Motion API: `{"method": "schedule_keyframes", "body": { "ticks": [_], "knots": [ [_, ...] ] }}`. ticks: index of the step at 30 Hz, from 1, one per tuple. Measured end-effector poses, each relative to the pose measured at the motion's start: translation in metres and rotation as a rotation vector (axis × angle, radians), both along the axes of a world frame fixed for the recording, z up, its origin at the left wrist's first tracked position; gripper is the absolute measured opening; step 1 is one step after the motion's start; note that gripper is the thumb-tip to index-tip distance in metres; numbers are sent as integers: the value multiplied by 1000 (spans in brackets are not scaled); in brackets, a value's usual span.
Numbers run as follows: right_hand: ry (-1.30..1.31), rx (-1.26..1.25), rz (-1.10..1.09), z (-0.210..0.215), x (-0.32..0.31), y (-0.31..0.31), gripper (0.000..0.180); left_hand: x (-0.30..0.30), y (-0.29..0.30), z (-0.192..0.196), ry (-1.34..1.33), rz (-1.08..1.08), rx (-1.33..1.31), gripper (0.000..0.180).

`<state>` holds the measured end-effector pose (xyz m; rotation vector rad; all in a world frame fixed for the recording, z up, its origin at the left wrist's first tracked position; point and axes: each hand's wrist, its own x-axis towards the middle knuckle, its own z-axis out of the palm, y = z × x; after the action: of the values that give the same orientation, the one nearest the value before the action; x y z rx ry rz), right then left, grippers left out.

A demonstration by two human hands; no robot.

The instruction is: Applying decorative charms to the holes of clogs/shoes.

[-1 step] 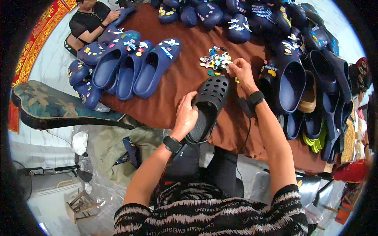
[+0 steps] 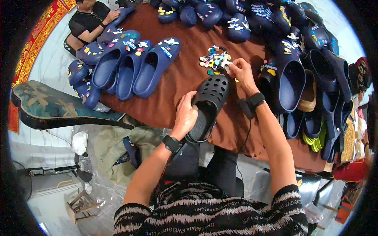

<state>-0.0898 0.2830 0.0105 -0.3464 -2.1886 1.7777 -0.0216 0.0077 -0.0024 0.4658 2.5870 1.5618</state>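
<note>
From my feed, centre frame: left hand (image 2: 186,115) clamps black perforated clog (image 2: 208,106) at its opening on brown tablecloth (image 2: 173,94), right hand (image 2: 240,72) pinches into charm pile (image 2: 215,62) w/ fingertips closed; risk: charms scatter or drop off table edge if pinch slips.

We're on one head-worn fisheye, looking steeply down from above our own arms, close over the brown table (image 2: 173,90), rim bending straight edges, facing forward across it.

Heel of the black clog (image 2: 210,103) behind the left hand (image 2: 185,116); charm designs (image 2: 215,61) too small.
</note>
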Motion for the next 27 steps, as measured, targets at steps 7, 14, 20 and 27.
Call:
{"method": "schedule_keyframes", "body": {
  "ticks": [7, 14, 20, 27],
  "knots": [
    [71, 209, 74, 18, 62, -19, 25, 3, 3, 7, -15, -11, 13, 50],
    [183, 591, 61, 34, 84, -53, 13, 10, 6, -2, -20, 20, -7, 52],
    [288, 900, 85, 32, 81, -58, 9, 16, 10, 6, -2, 23, -30, 50],
    [25, 791, 279, 47, 87, -51, 30, 14, 7, 1, -5, 14, 4, 53]
  ]
}}
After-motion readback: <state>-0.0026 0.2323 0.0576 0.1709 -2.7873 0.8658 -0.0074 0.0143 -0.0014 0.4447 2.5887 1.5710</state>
